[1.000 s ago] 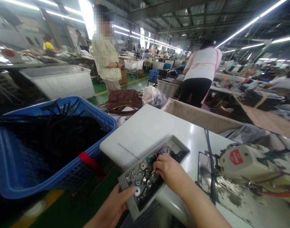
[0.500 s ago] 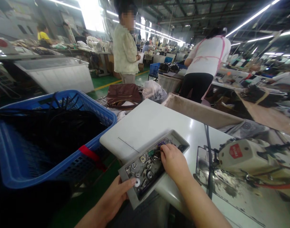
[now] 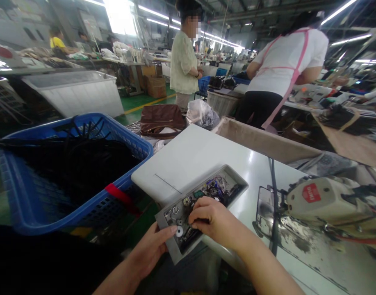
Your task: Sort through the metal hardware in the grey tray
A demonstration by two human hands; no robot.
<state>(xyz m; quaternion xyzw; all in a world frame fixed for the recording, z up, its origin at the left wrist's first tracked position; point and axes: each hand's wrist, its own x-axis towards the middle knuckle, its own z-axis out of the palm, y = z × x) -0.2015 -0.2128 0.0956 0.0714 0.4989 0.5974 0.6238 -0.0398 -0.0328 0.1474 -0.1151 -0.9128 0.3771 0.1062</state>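
— Factory floor all round: strip lights overhead, long benches, and in the upper middle of the frame a person in a pale shirt (image 3: 184,61) standing, with another in a white top (image 3: 286,61) bent over a bench at upper right. What sits closest?

— White worktable (image 3: 200,159) across the centre, a sewing machine (image 3: 323,200) at right, a blue basket (image 3: 67,205) of black straps at left, a brown bag (image 3: 161,119) beyond it.

— And the hands?

— Low centre, a shallow grey tray (image 3: 237,182) of small metal parts (rings, bobbins, washers) overhangs the table's near edge. The left hand (image 3: 151,250) grips the tray's near corner, thumb laid on top of the rim, fingers curled beneath. The right hand (image 3: 212,221) lies over the tray's middle, fingers bent downward and drawn close together among the parts.

— Is it pinching anything?

— Can't tell; the fingertips are hidden behind the knuckles.
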